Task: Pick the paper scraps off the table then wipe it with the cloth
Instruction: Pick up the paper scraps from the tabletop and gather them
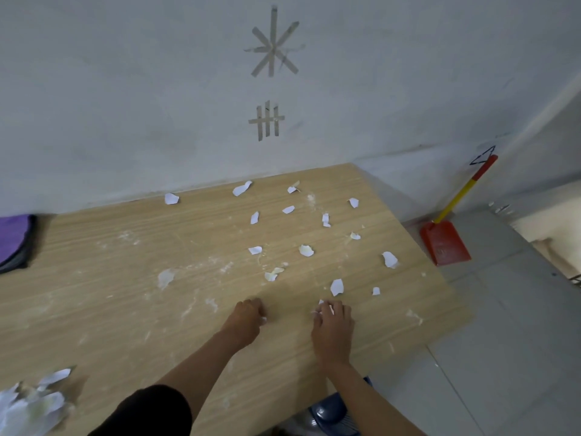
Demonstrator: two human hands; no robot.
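Two hands work low centre on the table (94, 309): my left hand (246, 320) is curled, a white sliver at its fingertips; my right hand (331, 328) lies with fingers bent over a scrap. A heap of collected scraps (34, 404) sits lower left. Beyond, torn white paper scraps (337, 287) lie scattered, thin, ragged, some curled. Risk: powdery smears on the woodgrain could glue pieces down, tearing them. The purple cloth (12, 237) waits at left edge.

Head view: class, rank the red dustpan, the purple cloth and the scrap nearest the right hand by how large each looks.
1. Red dustpan, with its long handle.
2. Purple cloth, though the frame edge cuts it off, so its rank against the dustpan is unsure.
3. Paper scrap, smallest.
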